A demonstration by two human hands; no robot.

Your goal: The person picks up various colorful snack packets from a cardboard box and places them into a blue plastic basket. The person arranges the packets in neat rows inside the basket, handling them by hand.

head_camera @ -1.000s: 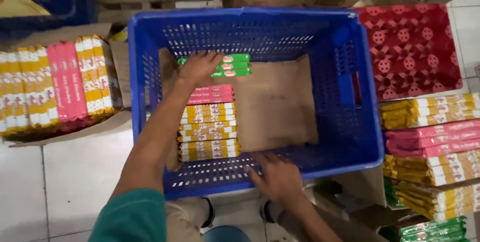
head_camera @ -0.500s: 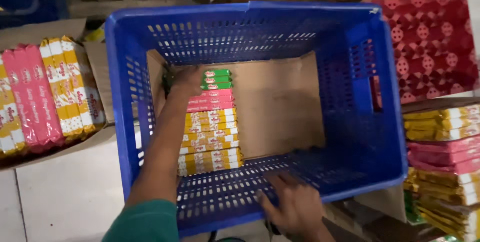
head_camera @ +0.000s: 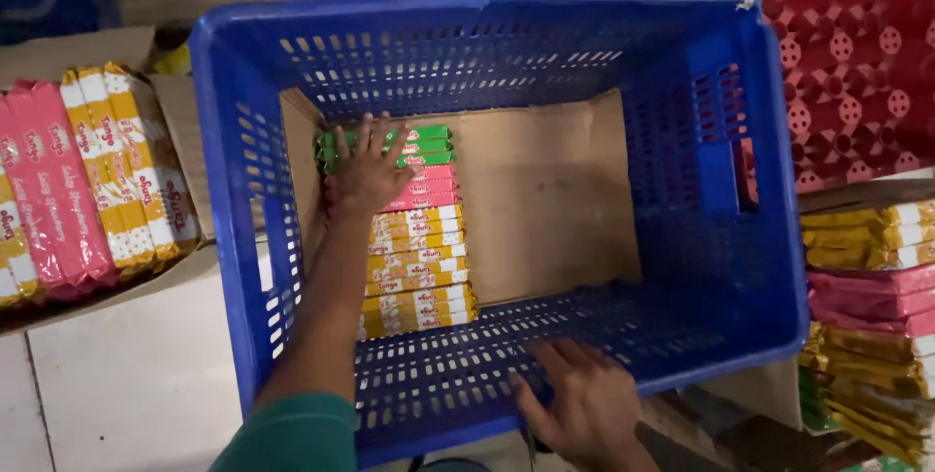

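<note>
A big blue plastic crate stands below me, its floor lined with brown cardboard. Along its left side runs a row of flat wafer packs: green ones at the far end, pink ones in the middle, yellow ones nearest me. My left hand lies flat with spread fingers on the green and pink packs. My right hand rests, fingers spread, on the crate's near wall at its rim.
A cardboard box on the left holds yellow and pink packs. Red moulded trays lie at the right, with stacked yellow and pink packs below them. White floor tiles show at lower left.
The view has drawn closer over the crate. My left hand stays on the far packs. My right hand has slid slightly along the near wall.
</note>
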